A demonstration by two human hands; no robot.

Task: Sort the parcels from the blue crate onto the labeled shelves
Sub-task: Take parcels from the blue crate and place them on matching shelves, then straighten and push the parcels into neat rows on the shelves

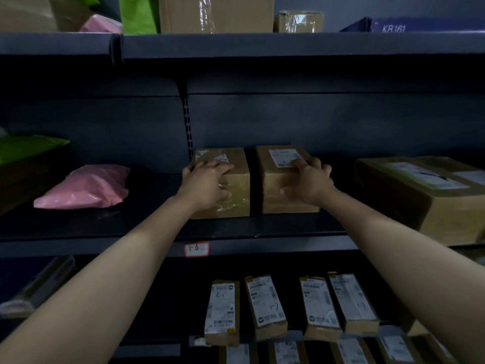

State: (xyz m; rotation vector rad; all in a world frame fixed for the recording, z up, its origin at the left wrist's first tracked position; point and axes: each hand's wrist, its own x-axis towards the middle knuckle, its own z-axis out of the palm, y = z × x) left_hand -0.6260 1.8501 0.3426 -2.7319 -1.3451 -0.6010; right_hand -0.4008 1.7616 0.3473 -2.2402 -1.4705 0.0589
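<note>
Reaching arms outstretched, left hand [207, 183] clasping left box [239, 179], right hand [311, 179] clasping right box [275, 179].

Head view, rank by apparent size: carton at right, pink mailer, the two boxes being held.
1. carton at right (cropped).
2. left box and right box: alike, tie.
3. pink mailer, wider but flatter.

We face a dark grey metal shelving unit [288, 46] with a solid back panel [315, 122] and a slotted upright [186, 122]. Lighting is dim. A grey-blue wall [393, 6] shows above it.
</note>
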